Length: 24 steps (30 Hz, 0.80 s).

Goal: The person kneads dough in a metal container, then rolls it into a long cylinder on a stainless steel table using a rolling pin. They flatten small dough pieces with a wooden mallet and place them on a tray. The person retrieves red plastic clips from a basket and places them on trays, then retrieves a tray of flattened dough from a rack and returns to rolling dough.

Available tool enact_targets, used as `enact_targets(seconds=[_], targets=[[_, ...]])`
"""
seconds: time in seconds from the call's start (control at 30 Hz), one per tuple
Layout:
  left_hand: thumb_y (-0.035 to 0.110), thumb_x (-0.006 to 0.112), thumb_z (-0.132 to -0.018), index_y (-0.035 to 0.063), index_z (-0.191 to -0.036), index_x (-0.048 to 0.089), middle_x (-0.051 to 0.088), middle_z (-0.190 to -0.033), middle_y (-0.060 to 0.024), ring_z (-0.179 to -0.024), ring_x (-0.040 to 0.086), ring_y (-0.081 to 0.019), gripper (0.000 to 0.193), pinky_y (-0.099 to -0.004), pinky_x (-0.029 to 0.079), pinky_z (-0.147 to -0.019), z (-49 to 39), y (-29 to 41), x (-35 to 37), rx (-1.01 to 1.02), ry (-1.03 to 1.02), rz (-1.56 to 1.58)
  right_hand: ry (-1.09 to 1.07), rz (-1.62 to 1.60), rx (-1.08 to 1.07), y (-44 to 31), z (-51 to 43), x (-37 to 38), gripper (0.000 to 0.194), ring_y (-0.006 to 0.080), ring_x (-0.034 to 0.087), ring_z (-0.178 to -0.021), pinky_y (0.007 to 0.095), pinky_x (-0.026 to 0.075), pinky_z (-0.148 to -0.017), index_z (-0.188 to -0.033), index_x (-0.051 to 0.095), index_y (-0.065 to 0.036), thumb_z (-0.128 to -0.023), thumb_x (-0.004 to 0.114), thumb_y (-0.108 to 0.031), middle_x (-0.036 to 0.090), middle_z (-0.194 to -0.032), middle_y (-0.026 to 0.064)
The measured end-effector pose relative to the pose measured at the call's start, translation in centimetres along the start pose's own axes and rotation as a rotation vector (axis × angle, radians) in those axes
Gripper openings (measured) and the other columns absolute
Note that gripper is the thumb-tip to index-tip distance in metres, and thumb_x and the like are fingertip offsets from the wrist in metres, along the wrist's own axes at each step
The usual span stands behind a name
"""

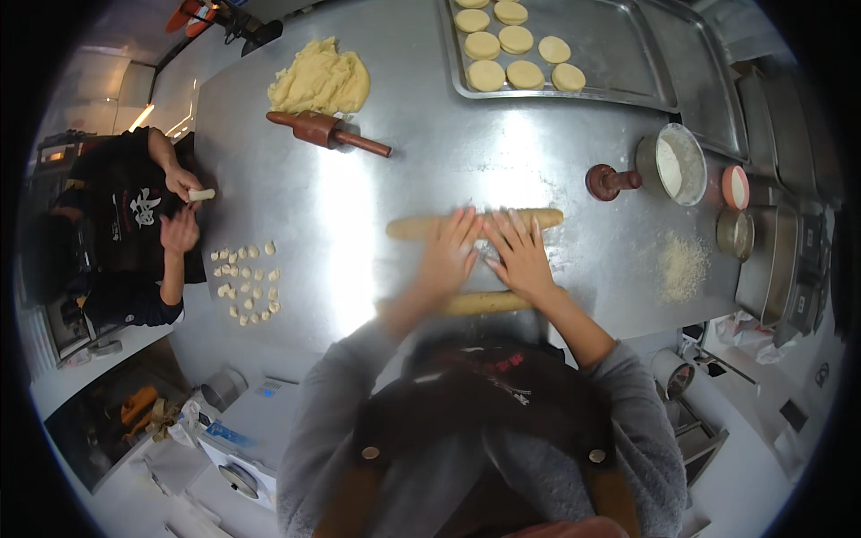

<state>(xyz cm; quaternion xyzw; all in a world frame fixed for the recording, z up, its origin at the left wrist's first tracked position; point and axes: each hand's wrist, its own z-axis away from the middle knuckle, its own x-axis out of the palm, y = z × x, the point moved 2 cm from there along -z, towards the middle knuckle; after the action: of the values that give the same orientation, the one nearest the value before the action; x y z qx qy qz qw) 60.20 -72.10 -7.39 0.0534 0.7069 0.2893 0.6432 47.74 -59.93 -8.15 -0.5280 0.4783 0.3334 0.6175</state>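
Observation:
On the steel worktop [430, 155], a long dough log [410, 228] lies crosswise in front of me. My left hand [452, 252] rests flat on its middle, blurred at the edges. Beside it, my right hand [519, 249] lies on the log with the fingers spread. Both palms face down, and neither hand grips the dough. A second dough log [488, 303] lies nearer my body, partly hidden under my forearms. Beyond the hands are a wooden rolling pin [316, 130] and a yellow dough mass [326, 77]. A brown stamp-like tool [604, 183] stands upright to the right.
A metal tray [625, 94] holds several dough discs [485, 75]. At right are a metal container of white powder [687, 165], smaller bowls and scattered crumbs [681, 265]. Several small dough pieces [246, 274] lie at left, near a co-worker's hands [180, 228] holding dough.

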Motion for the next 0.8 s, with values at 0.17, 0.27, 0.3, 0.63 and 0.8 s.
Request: enact_targets(seconds=[0.17, 0.27, 0.3, 0.63, 0.8], targets=[[0.023, 0.052, -0.093, 0.0072, -0.149, 0.03, 0.027, -0.156, -0.0137, -0.145, 0.023, -0.0311, 0.062, -0.0578, 0.013, -0.114, -6.0, -3.7, 0.2, -0.122, 0.18, -0.125, 0.117, 0.038, 0.051, 2.6, -6.2, -0.9, 0.055, 0.0298, 0.029, -0.141, 0.0601, 0.019, -0.113, -0.142, 0.043, -0.018, -0.092, 0.055, -0.035, 0.035, -0.152, 0.0076], [0.025, 0.052, -0.093, 0.0074, -0.15, 0.029, 0.027, -0.156, -0.0136, -0.145, 0.021, -0.0315, 0.063, -0.0584, 0.011, -0.115, -9.0, -5.0, -0.2, -0.183, 0.325, -0.232, 0.303, 0.105, 0.144, 3.9, -10.2, -1.6, 0.05, 0.0292, 0.029, -0.141, 0.0603, 0.018, -0.113, -0.14, 0.045, -0.015, -0.093, 0.051, -0.034, 0.037, -0.151, 0.0084], [0.025, 0.052, -0.093, 0.0074, -0.15, 0.028, 0.026, -0.156, -0.0138, -0.145, 0.021, -0.0317, 0.064, -0.0586, 0.01, -0.115, -8.9, -4.8, -0.6, -0.147, 0.39, -0.236, 0.207, 0.076, 0.135, 3.9, -10.1, -1.6, 0.051, 0.0291, 0.029, -0.142, 0.0602, 0.018, -0.113, -0.14, 0.045, -0.015, -0.093, 0.052, -0.034, 0.036, -0.151, 0.0084], [0.022, 0.053, -0.09, 0.0029, -0.15, 0.023, 0.019, -0.158, -0.0155, -0.147, 0.014, -0.034, 0.07, -0.0597, 0.005, -0.115, 5.3, -1.8, -1.2, -0.243, 0.108, -0.007, 0.01, -0.089, 0.063, -1.3, 2.2, -1.6, 0.07, 0.0266, 0.026, -0.144, 0.0591, 0.017, -0.114, -0.147, 0.035, -0.014, -0.086, 0.062, -0.037, 0.03, -0.155, 0.0064], [0.026, 0.047, -0.094, 0.004, -0.15, 0.025, 0.023, -0.157, -0.0149, -0.147, 0.016, -0.0321, 0.064, -0.0609, 0.002, -0.114, -0.9, -4.6, -0.6, -0.259, 0.132, -0.265, 0.16, -0.022, 0.014, -3.4, -5.7, 1.2, 0.061, 0.0263, 0.029, -0.142, 0.0624, 0.017, -0.112, -0.142, 0.044, -0.014, -0.09, 0.055, -0.043, 0.035, -0.152, 0.0071]])
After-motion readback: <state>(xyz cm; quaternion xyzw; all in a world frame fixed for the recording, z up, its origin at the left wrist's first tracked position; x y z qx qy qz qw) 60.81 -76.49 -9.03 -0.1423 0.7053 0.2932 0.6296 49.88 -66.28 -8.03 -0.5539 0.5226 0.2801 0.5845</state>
